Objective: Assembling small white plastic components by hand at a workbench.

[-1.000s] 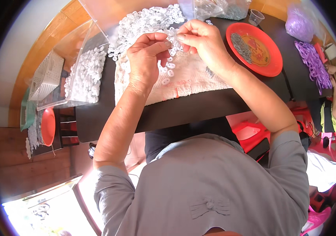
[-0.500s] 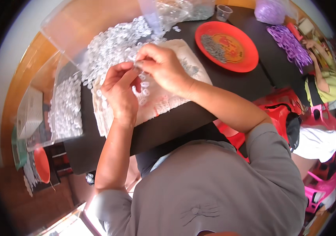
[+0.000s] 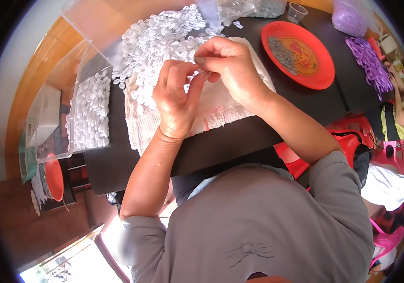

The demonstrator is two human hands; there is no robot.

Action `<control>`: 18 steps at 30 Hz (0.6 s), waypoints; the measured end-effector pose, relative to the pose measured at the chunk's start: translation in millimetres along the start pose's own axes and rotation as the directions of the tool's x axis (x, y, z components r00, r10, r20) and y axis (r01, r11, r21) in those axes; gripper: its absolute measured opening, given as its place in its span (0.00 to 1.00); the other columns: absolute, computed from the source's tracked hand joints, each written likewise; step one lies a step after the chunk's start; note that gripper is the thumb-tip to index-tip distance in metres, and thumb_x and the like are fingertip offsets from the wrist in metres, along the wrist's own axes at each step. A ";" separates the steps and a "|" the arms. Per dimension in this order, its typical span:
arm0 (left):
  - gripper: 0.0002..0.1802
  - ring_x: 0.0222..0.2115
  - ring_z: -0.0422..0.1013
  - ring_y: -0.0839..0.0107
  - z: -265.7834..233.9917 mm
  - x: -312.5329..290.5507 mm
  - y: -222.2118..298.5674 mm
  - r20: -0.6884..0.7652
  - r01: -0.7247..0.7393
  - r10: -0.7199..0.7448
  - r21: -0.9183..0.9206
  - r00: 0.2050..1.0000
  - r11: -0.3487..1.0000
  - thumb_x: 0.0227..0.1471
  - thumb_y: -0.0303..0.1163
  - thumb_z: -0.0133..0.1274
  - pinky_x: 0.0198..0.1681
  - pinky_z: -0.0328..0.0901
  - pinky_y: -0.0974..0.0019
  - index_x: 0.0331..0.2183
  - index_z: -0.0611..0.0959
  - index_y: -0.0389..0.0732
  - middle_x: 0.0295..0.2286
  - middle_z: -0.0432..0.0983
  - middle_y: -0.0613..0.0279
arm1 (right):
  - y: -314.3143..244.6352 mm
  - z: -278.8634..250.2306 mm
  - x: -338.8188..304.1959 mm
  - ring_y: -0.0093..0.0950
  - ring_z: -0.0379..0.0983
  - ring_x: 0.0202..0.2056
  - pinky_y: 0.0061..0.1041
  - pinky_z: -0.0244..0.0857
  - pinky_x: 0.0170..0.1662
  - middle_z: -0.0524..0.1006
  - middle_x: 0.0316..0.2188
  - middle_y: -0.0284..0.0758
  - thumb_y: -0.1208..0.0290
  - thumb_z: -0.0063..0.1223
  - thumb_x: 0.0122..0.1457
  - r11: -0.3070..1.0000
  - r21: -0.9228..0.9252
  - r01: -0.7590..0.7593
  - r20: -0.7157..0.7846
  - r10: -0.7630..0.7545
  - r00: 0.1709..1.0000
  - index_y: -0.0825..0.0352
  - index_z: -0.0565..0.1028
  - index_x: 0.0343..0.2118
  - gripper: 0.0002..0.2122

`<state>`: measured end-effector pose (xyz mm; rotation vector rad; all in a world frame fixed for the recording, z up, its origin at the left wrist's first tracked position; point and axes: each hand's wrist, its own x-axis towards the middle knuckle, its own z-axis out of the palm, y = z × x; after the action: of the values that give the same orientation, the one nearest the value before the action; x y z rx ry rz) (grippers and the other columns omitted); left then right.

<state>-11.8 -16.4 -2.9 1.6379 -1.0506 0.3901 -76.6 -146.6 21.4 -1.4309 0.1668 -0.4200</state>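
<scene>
My left hand (image 3: 177, 92) and my right hand (image 3: 232, 66) meet over a pale cloth (image 3: 228, 111) on the dark table. Both are closed, with thumb and finger of each pinched together and the fingertips nearly touching. Whatever sits between them is too small to make out. Just beyond and left of my hands spreads a heap of small white oval plastic pieces (image 3: 152, 40), some of it lying on the cloth. To the right of my right hand stands a red plate (image 3: 322, 61) with a pile of small grey metal pieces (image 3: 283, 55) on its left part.
A clear plastic bin (image 3: 72, 127) with more white pieces (image 3: 91, 113) is at the left. Farther back are a clear cup (image 3: 297, 12) and plastic bags (image 3: 254, 8). Purple strips (image 3: 365, 61) lie at the right, near another person's arm (image 3: 399, 89). Red chairs (image 3: 353, 127) stand there.
The whole view has shifted, so the table sits farther right. My hands have moved a little rightward over the cloth, and my left hand has turned with its fingers curled more.
</scene>
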 end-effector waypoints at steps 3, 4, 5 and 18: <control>0.16 0.25 0.70 0.63 0.3 2.0 -4.8 -0.037 -0.149 0.155 0.125 0.987 0.981 0.39 0.17 0.63 0.27 0.67 0.65 0.32 0.78 0.39 0.27 0.72 0.60 | -0.6 0.2 -0.5 0.16 0.70 0.27 0.16 0.65 0.31 0.76 0.27 0.29 0.77 0.50 0.59 0.999 0.042 -0.015 -0.002 0.015 1.000 0.68 0.76 0.33 0.04; 0.16 0.25 0.70 0.63 -1.1 2.0 -4.9 -0.038 -0.143 0.149 0.132 0.988 0.981 0.39 0.17 0.63 0.27 0.67 0.65 0.32 0.78 0.39 0.27 0.72 0.60 | -1.1 0.4 -0.6 0.16 0.70 0.27 0.16 0.65 0.31 0.76 0.27 0.29 0.77 0.50 0.59 0.999 0.045 -0.020 0.006 0.019 1.000 0.68 0.76 0.33 0.04; 0.15 0.26 0.70 0.62 -1.9 2.3 -3.4 -0.031 -0.175 0.182 0.159 0.983 0.972 0.38 0.17 0.63 0.27 0.67 0.65 0.32 0.78 0.39 0.27 0.71 0.60 | -1.0 0.0 -1.1 0.16 0.71 0.26 0.16 0.65 0.31 0.77 0.27 0.29 0.77 0.50 0.58 0.997 0.067 -0.026 -0.004 0.026 1.000 0.69 0.76 0.33 0.04; 0.06 0.21 0.70 0.76 -10.7 11.0 3.7 0.282 0.619 -0.646 -0.688 0.710 0.380 0.54 0.25 0.55 0.21 0.64 0.73 0.33 0.78 0.31 0.24 0.76 0.58 | 10.8 5.5 0.1 0.17 0.71 0.28 0.16 0.61 0.31 0.76 0.26 0.29 0.74 0.52 0.59 0.993 -0.073 0.097 -0.014 -0.098 0.995 0.68 0.76 0.34 0.05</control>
<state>-5.9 -11.6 10.9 1.1080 -0.3487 -0.5141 -72.6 -140.6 11.7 -1.5106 0.1275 -0.5116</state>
